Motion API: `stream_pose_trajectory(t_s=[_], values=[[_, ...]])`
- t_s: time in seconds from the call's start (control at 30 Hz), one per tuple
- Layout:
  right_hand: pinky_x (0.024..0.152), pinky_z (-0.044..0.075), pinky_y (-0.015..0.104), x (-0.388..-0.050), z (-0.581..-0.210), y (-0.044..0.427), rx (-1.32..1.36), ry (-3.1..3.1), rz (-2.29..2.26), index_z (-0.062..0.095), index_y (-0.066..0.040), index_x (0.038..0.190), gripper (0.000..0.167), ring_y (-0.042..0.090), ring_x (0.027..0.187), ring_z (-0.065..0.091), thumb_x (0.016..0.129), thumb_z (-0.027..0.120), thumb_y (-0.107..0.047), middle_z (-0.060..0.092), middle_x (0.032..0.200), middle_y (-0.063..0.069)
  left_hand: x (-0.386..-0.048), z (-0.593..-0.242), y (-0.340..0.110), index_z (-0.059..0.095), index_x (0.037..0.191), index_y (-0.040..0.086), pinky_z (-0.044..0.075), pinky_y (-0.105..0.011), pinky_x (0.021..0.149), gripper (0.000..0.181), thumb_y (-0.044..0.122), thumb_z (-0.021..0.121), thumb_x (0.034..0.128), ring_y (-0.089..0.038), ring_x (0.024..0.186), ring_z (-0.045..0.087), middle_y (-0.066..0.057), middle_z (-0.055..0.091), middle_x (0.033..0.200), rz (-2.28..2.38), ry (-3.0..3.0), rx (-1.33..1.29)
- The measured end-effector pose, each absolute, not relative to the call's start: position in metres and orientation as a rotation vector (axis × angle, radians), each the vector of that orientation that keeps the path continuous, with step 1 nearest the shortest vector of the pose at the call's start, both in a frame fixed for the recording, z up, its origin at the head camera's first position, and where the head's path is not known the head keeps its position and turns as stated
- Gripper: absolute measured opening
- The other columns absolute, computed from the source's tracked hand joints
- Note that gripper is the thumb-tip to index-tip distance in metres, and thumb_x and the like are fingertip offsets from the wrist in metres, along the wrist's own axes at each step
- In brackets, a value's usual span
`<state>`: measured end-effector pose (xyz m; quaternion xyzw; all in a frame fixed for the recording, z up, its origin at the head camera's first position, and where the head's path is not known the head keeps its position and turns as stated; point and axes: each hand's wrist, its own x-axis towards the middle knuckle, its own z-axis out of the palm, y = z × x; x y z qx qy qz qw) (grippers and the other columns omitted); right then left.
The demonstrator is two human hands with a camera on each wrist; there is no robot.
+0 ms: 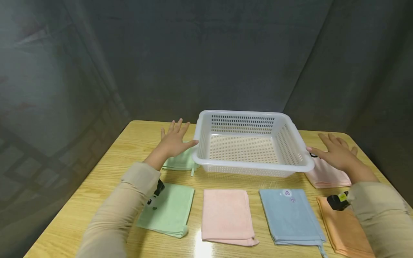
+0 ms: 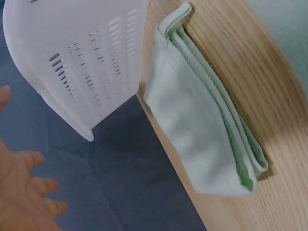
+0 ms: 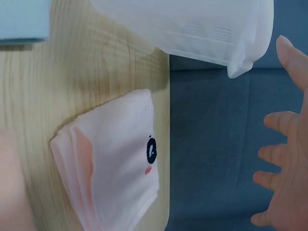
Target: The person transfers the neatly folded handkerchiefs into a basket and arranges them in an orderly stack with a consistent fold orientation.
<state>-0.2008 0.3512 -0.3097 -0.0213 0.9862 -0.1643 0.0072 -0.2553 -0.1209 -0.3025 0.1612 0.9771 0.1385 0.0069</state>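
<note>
A white plastic basket (image 1: 255, 166) with slotted walls stands at the back of the table, its perforated bottom showing. My left hand (image 1: 174, 142), fingers spread, is at the basket's left side, thumb near the rim; whether it touches cannot be told. On the opposite side my right hand (image 1: 337, 154) is spread too, its thumb close to the right rim. Beneath the left hand lies a folded green towel (image 2: 192, 120) with a hanging loop. A folded pink towel (image 3: 120, 154) with an embroidered eye lies under the right hand. Neither hand holds anything.
A front row of folded towels lies on the wooden table (image 1: 109, 186): green (image 1: 171, 211), pink (image 1: 227, 215), blue (image 1: 290, 218) and orange (image 1: 345, 229), the last partly hidden by the right sleeve. Dark cloth (image 1: 206, 57) hangs behind the table's back edge.
</note>
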Motion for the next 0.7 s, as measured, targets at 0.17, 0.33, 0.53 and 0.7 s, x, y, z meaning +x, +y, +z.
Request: stream_pose_trajectory(t_s=[0.17,0.33,0.53,0.7], values=[[0.075,-0.009,0.071,-0.198,-0.314,0.356,-0.056,3.087,-0.516,0.004,0.004,0.135,0.086,0.056,0.116,-0.005,0.083,0.038,-0.055,-0.003,0.133,0.036,-0.252,-0.302,-0.116,0.009,0.14,0.018,-0.008,-0.058,0.092,0.081,0.064,0.035,0.0793,-0.028,0.127,-0.012,-0.008,-0.004,0.144,0.411,3.045,0.527],[0.075,-0.008,0.072,-0.196,-0.317,0.362,-0.047,3.066,-0.526,0.003,0.006,0.135,0.085,0.056,0.115,-0.006,0.084,0.037,-0.054,-0.002,0.132,0.037,-0.249,-0.302,-0.112,0.008,0.14,0.018,-0.008,-0.057,0.093,0.081,0.064,0.036,0.0794,-0.027,0.127,-0.013,-0.007,-0.006,0.144,0.417,3.033,0.539],[0.073,-0.006,0.073,-0.194,-0.318,0.369,-0.031,3.053,-0.527,-0.001,0.004,0.135,0.085,0.056,0.115,-0.006,0.085,0.036,-0.053,-0.003,0.132,0.036,-0.248,-0.303,-0.111,0.009,0.14,0.017,-0.009,-0.057,0.093,0.081,0.063,0.037,0.0796,-0.027,0.128,-0.012,-0.007,-0.005,0.144,0.418,3.031,0.549],[0.071,-0.004,0.074,-0.192,-0.321,0.376,-0.019,3.035,-0.525,-0.002,0.005,0.135,0.084,0.058,0.113,-0.006,0.086,0.035,-0.053,-0.005,0.131,0.038,-0.247,-0.305,-0.109,0.008,0.14,0.018,-0.009,-0.056,0.094,0.081,0.064,0.036,0.0795,-0.026,0.128,-0.012,-0.006,-0.006,0.144,0.416,3.02,0.566]])
